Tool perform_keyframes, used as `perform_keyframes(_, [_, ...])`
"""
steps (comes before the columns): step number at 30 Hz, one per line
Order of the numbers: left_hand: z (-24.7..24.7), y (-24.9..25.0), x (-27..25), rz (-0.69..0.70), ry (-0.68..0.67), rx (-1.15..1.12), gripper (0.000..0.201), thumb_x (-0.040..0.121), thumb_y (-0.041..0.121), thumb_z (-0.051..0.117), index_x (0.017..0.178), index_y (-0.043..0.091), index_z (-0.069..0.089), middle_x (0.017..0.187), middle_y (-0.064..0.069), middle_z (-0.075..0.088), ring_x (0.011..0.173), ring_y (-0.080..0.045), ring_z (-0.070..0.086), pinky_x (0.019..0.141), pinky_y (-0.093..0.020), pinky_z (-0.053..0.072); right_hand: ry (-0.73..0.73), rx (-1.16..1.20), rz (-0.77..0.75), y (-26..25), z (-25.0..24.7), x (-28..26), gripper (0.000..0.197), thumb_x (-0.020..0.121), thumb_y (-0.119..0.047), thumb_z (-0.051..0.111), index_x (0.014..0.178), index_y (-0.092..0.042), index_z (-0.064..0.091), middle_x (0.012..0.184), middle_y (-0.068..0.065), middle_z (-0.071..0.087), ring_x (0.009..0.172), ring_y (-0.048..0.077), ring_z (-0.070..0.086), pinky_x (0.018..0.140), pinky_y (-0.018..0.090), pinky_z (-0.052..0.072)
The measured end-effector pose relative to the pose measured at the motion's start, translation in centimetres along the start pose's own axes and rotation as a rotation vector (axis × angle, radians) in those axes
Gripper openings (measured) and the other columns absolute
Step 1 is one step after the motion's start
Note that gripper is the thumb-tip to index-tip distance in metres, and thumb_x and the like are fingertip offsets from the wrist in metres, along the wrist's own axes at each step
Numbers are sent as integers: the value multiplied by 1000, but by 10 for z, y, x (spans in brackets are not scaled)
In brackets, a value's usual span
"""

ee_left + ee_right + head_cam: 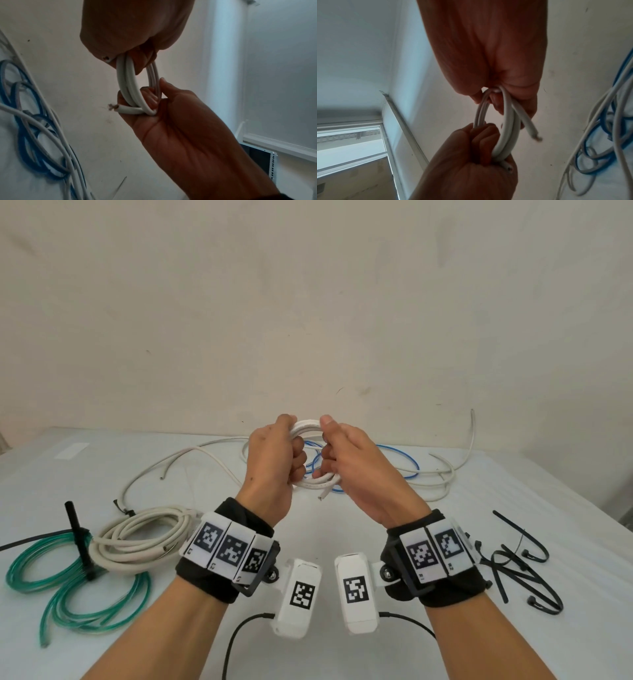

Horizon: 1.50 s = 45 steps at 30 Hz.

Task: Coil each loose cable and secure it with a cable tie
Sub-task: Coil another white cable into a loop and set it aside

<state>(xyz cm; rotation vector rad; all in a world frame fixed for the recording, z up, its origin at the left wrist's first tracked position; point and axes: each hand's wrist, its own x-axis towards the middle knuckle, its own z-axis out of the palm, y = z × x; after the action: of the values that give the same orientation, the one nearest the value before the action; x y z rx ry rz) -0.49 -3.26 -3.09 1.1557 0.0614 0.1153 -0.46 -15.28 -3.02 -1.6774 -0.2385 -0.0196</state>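
A small coil of white cable (307, 426) is held up above the table between both hands. My left hand (278, 461) grips its left side with the fingers curled through the loops. My right hand (337, 464) grips the right side, thumb on top. In the left wrist view the coil (130, 83) hangs from the left hand, and the right hand (171, 121) holds its lower bend, where a cut end (120, 108) sticks out. The right wrist view shows the coil (507, 128) and the left hand (471, 162) below it. Black cable ties (520, 571) lie loose at the right.
On the left lie a beige coil (137, 539) and a green tube coil (68, 573) bound with a black tie. Loose white and blue cables (411, 465) sprawl behind the hands. Another white cable (191, 455) runs across the back left of the white table (325, 529).
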Motion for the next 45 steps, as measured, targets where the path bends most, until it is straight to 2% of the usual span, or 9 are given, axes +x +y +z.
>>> perform_keyframes(3, [-2, -2, 3, 49, 28, 90, 36, 101, 15, 47, 68, 21, 33, 50, 6, 24, 42, -11, 19, 40, -22, 19, -87, 10, 67, -6, -6, -2, 36, 111, -41, 42, 91, -12, 49, 69, -1, 43, 60, 14, 47, 72, 31, 55])
perform_keyframes(6, [-1, -6, 4, 68, 36, 183, 34, 101, 17, 48, 70, 20, 36, 50, 5, 28, 39, -11, 25, 41, -22, 21, -100, -158, 129, -12, -19, 0, 46, 110, -45, 42, 99, -7, 63, 77, 6, 63, 70, 20, 66, 93, 44, 58])
perform_keyframes(9, [2, -7, 2, 51, -7, 217, 37, 101, 15, 49, 68, 22, 33, 51, 5, 26, 40, -11, 22, 41, -22, 20, -57, -303, 188, -13, -37, 0, 56, 110, -49, 40, 100, -4, 72, 91, 14, 77, 85, 25, 74, 88, 39, 61])
perform_keyframes(14, [9, -15, -6, -15, -101, 248, 40, 100, 13, 50, 68, 25, 29, 52, 7, 23, 42, -11, 17, 39, -20, 17, 57, -730, 370, 7, -86, -7, 40, 106, -40, 49, 100, -6, 68, 87, 8, 73, 67, 16, 70, 64, 29, 55])
perform_keyframes(23, [29, -29, -17, -39, -194, 277, 37, 99, 16, 52, 71, 25, 31, 54, 7, 22, 45, -12, 16, 39, -22, 19, 143, -1240, 619, 38, -146, -27, 23, 91, -21, 76, 104, -10, 61, 123, 15, 71, 111, 30, 71, 63, 29, 48])
perform_keyframes(28, [44, -24, -18, -61, -200, 233, 39, 99, 15, 53, 69, 25, 30, 54, 6, 21, 45, -13, 16, 39, -23, 17, 156, -1323, 654, 60, -156, -39, 25, 89, -23, 79, 106, -9, 67, 121, 15, 71, 109, 32, 70, 74, 32, 49])
perform_keyframes(33, [57, -18, -12, -63, -204, 197, 42, 100, 15, 54, 65, 24, 31, 49, 9, 24, 42, -11, 18, 37, -22, 18, 226, -1208, 605, 66, -153, -39, 28, 95, -14, 63, 121, -5, 60, 129, 17, 62, 112, 35, 65, 75, 32, 46])
perform_keyframes(37, [56, -22, -5, -51, -191, 184, 41, 100, 15, 54, 66, 23, 32, 49, 9, 25, 42, -11, 19, 38, -22, 19, 305, -963, 505, 49, -150, -30, 9, 90, -14, 57, 89, -8, 51, 113, 18, 63, 90, 34, 60, 73, 34, 50])
perform_keyframes(45, [40, -27, 6, -37, -162, 209, 41, 101, 14, 53, 68, 23, 30, 47, 9, 25, 41, -11, 18, 38, -20, 19, 387, -310, 221, -2, -126, -17, 15, 97, -13, 55, 87, -6, 62, 86, 10, 72, 65, 17, 59, 52, 26, 46])
